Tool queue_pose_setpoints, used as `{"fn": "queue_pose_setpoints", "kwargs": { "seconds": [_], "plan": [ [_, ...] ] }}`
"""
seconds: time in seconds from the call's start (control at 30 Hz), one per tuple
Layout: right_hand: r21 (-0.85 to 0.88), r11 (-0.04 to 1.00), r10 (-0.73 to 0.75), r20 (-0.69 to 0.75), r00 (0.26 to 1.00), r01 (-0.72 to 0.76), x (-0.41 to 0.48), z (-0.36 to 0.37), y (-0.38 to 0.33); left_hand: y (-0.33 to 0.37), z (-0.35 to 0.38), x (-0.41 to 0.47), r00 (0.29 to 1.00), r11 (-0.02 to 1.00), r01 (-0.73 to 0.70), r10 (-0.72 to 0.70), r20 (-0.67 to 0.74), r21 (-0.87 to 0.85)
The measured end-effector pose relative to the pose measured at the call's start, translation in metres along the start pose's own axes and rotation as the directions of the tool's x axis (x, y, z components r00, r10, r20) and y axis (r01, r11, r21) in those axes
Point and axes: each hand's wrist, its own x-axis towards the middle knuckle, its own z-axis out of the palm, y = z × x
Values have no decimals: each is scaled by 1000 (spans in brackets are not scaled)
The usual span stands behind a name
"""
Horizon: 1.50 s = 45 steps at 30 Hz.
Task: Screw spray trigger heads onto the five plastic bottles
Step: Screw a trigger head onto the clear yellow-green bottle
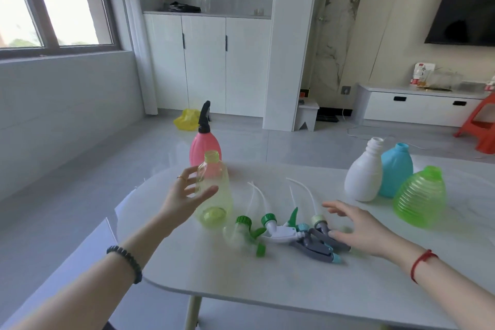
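My left hand (184,195) wraps a clear yellow-green bottle (217,203) with an open neck, thumb in front and fingers behind. Just behind it stands a pink bottle (199,147) with a black trigger head (204,116) on it. Several loose trigger heads (292,236) with white tubes lie in a heap at the table's middle: green, white and grey with blue tips. My right hand (367,230) hovers over the grey ones with fingers spread, holding nothing. At the right stand a white bottle (364,177), a blue bottle (396,169) and a ribbed green bottle (420,195), all uncapped.
The white table (267,281) has a rounded near-left corner, and its edge runs close below my arms. Beyond it are grey floor, a yellow bag (187,119), white cabinets, and an orange stool (482,126) at the far right.
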Motion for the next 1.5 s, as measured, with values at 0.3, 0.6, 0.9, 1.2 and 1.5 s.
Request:
{"fn": "queue_pose_setpoints", "kwargs": {
  "seconds": [0.3,0.6,0.9,1.2,1.5],
  "plan": [
    [-62,996,-63,49,997,66,-5,7,6,-9,14,8,999,999,-18,17,37,27],
    [18,974,-215,-226,950,224,7,-19,-6,-14,20,11,998,998,-38,36,52,40],
    [203,807,-425,-454,783,555,33,-125,-160,-16,24,12,997,997,-66,63,51,49],
    [171,781,-510,-382,771,601,41,-154,-236,-17,25,13,997,996,-64,60,57,57],
    [205,834,-446,-294,845,511,63,-136,-251,-15,25,12,996,996,-69,66,60,53]
  ]
}}
